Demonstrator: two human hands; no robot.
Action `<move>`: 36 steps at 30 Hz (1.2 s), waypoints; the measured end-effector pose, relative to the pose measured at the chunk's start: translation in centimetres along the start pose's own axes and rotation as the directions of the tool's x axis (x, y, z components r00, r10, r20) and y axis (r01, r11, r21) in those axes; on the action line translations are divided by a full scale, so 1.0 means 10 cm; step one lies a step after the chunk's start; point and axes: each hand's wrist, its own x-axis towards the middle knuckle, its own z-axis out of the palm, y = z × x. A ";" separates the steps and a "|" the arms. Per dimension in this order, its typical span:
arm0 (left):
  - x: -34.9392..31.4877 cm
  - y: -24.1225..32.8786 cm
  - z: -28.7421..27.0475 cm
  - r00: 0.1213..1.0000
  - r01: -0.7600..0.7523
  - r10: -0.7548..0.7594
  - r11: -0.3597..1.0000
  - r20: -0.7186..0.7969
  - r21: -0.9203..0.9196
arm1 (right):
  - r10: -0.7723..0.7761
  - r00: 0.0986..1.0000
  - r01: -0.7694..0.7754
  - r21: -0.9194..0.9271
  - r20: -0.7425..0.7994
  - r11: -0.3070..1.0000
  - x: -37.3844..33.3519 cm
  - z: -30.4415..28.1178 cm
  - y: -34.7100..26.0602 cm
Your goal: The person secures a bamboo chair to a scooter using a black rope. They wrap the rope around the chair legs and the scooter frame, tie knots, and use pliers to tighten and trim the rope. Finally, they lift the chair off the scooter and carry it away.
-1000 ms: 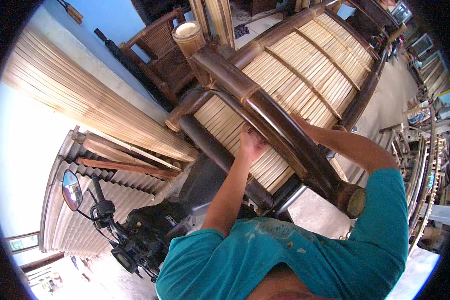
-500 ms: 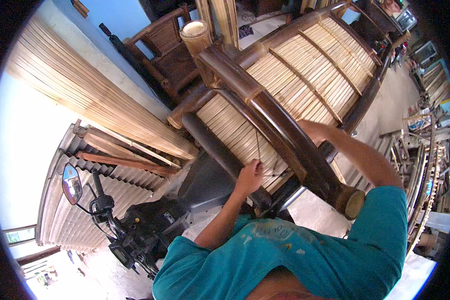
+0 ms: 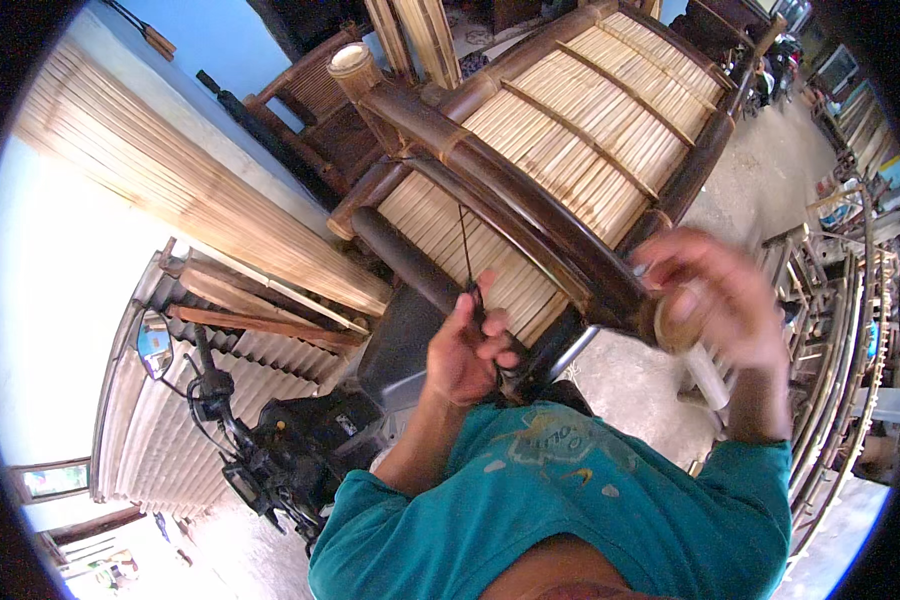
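A bamboo bench [image 3: 570, 150] with a slatted seat lies tilted across a black motorcycle [image 3: 300, 450]. My left hand [image 3: 470, 350] is closed on a thin black cord [image 3: 465, 255] that runs up to the bench's dark bamboo rail [image 3: 530, 210]. My right hand [image 3: 720, 300] is motion-blurred, with its fingers spread over the cut end of the bamboo pole [image 3: 675, 322] at the bench's lower right corner. My teal shirt fills the bottom of the view.
The motorcycle's handlebar and round mirror [image 3: 155, 340] sit at left, over corrugated sheets [image 3: 170, 440]. A split-bamboo blind [image 3: 170, 190] leans at upper left. Wooden chairs [image 3: 320, 100] stand behind the bench, and bamboo frames [image 3: 840, 330] line the right side.
My left hand came down from the bench's rail and now pulls the black cord taut. My right hand drew back along the rail to the pole's cut end.
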 end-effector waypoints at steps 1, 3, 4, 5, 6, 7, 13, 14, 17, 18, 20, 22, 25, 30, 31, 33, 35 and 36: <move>-0.04 -0.26 0.21 0.999 -0.023 0.023 1.000 -0.042 -0.001 | -0.095 0.987 0.068 0.198 0.132 0.978 -0.08 0.25 0.04; -0.11 -0.56 0.52 0.997 -0.066 0.070 0.993 -0.032 0.094 | -0.367 0.888 0.377 0.016 0.278 0.926 -0.17 0.74 0.23; -0.19 -0.67 0.63 0.994 -0.112 0.112 0.976 0.012 0.185 | -0.255 0.922 0.239 0.089 0.290 0.967 -0.33 0.92 0.33; -0.24 -0.75 0.66 0.990 -0.137 0.124 0.955 0.065 0.262 | -0.213 0.955 0.178 0.175 0.205 0.968 -0.54 1.11 0.54; -0.28 -0.83 0.69 0.984 -0.169 0.138 0.928 0.117 0.332 | -0.161 0.979 0.123 0.266 0.128 0.956 -0.71 1.20 0.70; -0.35 -0.88 0.63 0.972 -0.222 0.172 0.891 0.159 0.395 | 0.013 0.943 -0.074 0.170 0.333 0.983 -0.83 1.09 0.69; -0.65 -1.56 0.29 0.942 -0.097 0.311 0.614 -0.127 0.784 | 0.507 0.745 -0.165 -0.617 0.434 0.770 -2.59 0.56 2.32; -0.69 -1.63 0.22 0.924 -0.094 0.344 0.630 -0.169 0.770 | 0.621 0.693 -0.219 -0.713 0.367 0.666 -2.98 0.48 2.65; -0.81 -1.76 0.02 0.846 -0.091 0.450 0.652 -0.287 0.752 | 0.912 0.065 -0.690 -0.642 0.405 0.334 -3.91 0.35 2.92; -0.83 -1.84 -0.02 0.823 -0.043 0.470 0.613 -0.320 0.789 | 0.876 -0.029 -0.802 -0.535 0.481 0.267 -4.35 0.38 3.17; -0.79 -1.98 -0.12 0.777 0.060 0.514 0.512 -0.362 0.857 | 0.827 -0.049 -0.934 -0.320 0.559 0.161 -5.10 0.47 3.50; -0.72 -2.10 -0.21 0.768 0.121 0.517 0.461 -0.377 0.879 | 0.841 -0.036 -0.988 -0.147 0.539 0.051 -5.72 0.68 3.68; -0.68 -2.15 -0.41 0.757 0.191 0.514 0.415 -0.403 0.889 | 0.895 -0.070 -0.997 -0.010 0.440 -0.074 -6.32 0.94 3.83; -0.75 -2.14 -0.78 0.795 0.289 0.572 -0.066 -0.201 0.955 | 0.966 -0.106 -0.988 0.084 0.236 -0.129 -6.69 1.18 4.15; -0.73 -2.19 -0.82 0.807 0.263 0.565 -0.078 -0.175 0.962 | 0.978 -0.091 -0.990 0.089 0.186 -0.109 -6.65 1.22 4.24; -0.68 -2.29 -0.79 0.795 0.262 0.531 0.133 -0.292 0.956 | 0.998 0.027 -0.998 0.057 0.057 0.023 -6.36 1.25 4.49; -0.69 -2.32 -0.88 0.815 0.233 0.522 0.102 -0.252 0.967 | 0.956 0.284 -0.959 -0.002 -0.078 0.285 -5.63 1.24 4.74; -0.66 -2.30 -0.93 0.831 0.210 0.510 0.080 -0.221 0.974 | 0.881 0.451 -0.891 -0.009 -0.145 0.455 -5.12 1.28 4.80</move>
